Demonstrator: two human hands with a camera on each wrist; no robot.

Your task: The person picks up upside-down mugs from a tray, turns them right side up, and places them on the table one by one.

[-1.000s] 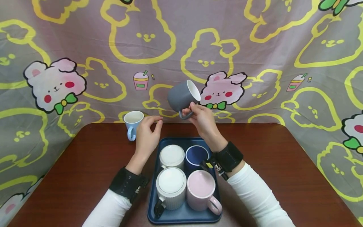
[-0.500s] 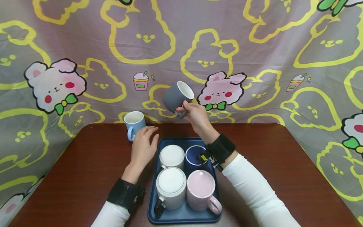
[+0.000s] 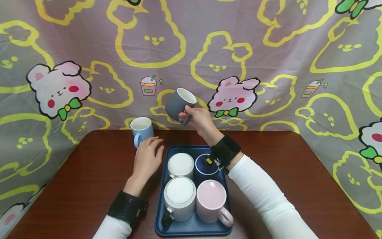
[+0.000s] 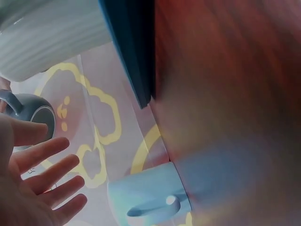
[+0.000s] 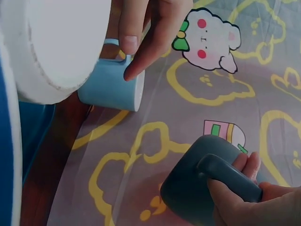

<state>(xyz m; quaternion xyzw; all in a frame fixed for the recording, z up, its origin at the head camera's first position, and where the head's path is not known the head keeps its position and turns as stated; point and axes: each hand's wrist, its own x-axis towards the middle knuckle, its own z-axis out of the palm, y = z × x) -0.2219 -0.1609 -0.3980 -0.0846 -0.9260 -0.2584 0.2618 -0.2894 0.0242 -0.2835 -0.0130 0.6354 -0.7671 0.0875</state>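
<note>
My right hand (image 3: pixel 200 120) grips a dark grey mug (image 3: pixel 176 105) by its handle, up in the air beyond the tray. The mug is tilted, its white inside facing up and to the right. In the right wrist view, fingers and thumb wrap the grey mug's handle (image 5: pixel 230 176). My left hand (image 3: pixel 147 161) is spread with loose fingers, holding nothing. Just beyond its fingertips a light blue mug (image 3: pixel 144 128) stands upright at the table's back edge, handle towards me. In the left wrist view, a gap shows between the fingers and the light blue mug (image 4: pixel 146 190).
A blue tray (image 3: pixel 194 233) lies between my arms. On it are a white mug (image 3: pixel 181 163), a ribbed white mug (image 3: pixel 180 197) with black handle, a navy mug (image 3: pixel 203 170) and a pink mug (image 3: pixel 211 200). Patterned cloth (image 3: pixel 167 36) hangs behind the brown table (image 3: pixel 283 166).
My right hand has carried the grey mug leftward and slightly down, tipping it more upright. The left hand has drawn back towards me and down to the left. Tray mugs have stayed put.
</note>
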